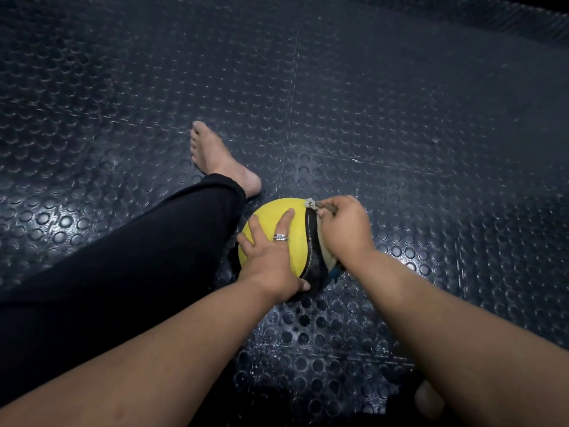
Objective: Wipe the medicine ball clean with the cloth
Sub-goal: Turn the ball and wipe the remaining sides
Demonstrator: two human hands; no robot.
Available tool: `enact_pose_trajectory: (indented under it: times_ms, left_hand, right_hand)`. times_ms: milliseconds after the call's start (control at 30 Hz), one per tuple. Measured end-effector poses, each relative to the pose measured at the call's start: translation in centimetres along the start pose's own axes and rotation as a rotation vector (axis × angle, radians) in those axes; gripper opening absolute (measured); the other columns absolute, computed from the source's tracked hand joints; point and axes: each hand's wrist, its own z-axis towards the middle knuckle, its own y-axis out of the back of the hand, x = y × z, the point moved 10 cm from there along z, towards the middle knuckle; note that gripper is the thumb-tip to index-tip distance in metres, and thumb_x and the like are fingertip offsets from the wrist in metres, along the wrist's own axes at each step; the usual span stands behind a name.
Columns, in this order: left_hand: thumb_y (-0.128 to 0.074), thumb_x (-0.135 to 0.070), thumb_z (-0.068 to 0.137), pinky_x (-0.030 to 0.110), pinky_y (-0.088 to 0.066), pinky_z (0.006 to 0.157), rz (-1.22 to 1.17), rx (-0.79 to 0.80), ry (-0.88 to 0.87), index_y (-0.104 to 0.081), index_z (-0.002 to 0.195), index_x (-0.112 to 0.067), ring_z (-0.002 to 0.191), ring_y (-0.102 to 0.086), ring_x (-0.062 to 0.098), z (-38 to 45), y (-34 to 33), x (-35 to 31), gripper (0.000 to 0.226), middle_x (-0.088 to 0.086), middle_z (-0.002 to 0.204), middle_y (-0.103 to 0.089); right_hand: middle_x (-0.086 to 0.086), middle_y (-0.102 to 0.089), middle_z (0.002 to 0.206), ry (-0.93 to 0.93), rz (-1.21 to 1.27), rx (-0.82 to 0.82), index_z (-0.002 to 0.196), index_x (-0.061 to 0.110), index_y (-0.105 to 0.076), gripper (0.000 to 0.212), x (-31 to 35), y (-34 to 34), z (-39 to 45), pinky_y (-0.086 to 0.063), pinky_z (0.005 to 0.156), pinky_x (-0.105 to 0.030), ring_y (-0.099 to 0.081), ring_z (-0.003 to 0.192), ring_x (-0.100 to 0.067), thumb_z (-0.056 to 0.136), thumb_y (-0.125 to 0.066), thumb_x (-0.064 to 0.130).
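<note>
Fingers of your left hand (271,257) are lying spread and straight across the yellow panel of the medicine ball (277,241), palm pressing down on its near side, with a silver ring (280,237) showing on one finger. You are holding nothing in that hand; it is simply resting flat on the ball. Your right hand (345,229) is curling round the cloth (311,205), pinching it against the ball's right upper side, next to the black band that is running between the yellow panel and a paler one. A small crumpled corner of cloth is poking out past your fingertips at the ball's top, and a pale-and-blue bit is showing under your wrist. The ball is sitting on the dark studded floor mat (400,134), roughly midway across it and toward its near edge, touching your left leg (138,260) in black trousers. Your bare foot (215,155) is resting on the mat just beyond the ball, toes pointing toward the far edge.
</note>
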Motion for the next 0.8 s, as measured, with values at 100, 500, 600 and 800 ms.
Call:
enact_pose_trajectory:
  times_ms: [100, 500, 600, 800]
  left_hand:
    - [-0.088, -0.035, 0.068, 0.047, -0.031, 0.112, -0.007, -0.005, 0.019, 0.015, 0.145, -0.054, 0.144, 0.01, 0.038, 0.1, 0.2, 0.0, 0.13, 0.003, 0.15, 0.03]
    - [-0.086, -0.033, 0.071, 0.045, -0.032, 0.111, 0.002, -0.005, 0.019, 0.016, 0.146, -0.053, 0.145, 0.012, 0.039, -0.6, 0.1, -0.2, 0.128, 0.005, 0.152, 0.032]
    - [-0.085, -0.035, 0.072, 0.045, -0.031, 0.112, 0.016, 0.002, 0.035, 0.017, 0.145, -0.054, 0.145, 0.013, 0.039, -0.8, 0.1, -0.4, 0.127, 0.008, 0.151, 0.032]
    - [-0.089, -0.039, 0.066, 0.049, -0.027, 0.115, -0.079, 0.0, 0.053, 0.014, 0.146, -0.055, 0.145, 0.003, 0.039, 0.6, 1.4, 0.5, 0.131, 0.003, 0.155, 0.024]
  right_hand:
    - [-0.008, -0.063, 0.109, -0.032, -0.07, 0.066, 0.104, 0.011, -0.067, 0.02, -0.1, -0.6, 1.8, -0.044, 0.079, -0.024, -0.059, 0.094, -0.02, 0.092, -0.051, 0.012]
    - [-0.011, -0.057, 0.11, 0.06, -0.107, -0.007, 0.105, 0.008, -0.067, 0.026, 2.0, -0.7, -0.4, -0.047, 0.087, -0.036, -0.055, 0.101, -0.031, 0.089, -0.047, 0.007]
    - [-0.012, -0.065, 0.106, -0.085, -0.075, 0.142, 0.102, 0.01, -0.068, 0.021, 0.8, -1.5, 2.2, -0.049, 0.083, -0.03, -0.06, 0.1, -0.029, 0.09, -0.052, 0.008]
    - [-0.005, -0.062, 0.087, -0.474, 0.52, 0.118, 0.075, 0.022, -0.059, 0.018, -4.7, 0.8, 1.6, -0.049, 0.091, -0.043, -0.061, 0.088, -0.025, 0.089, -0.058, 0.011]
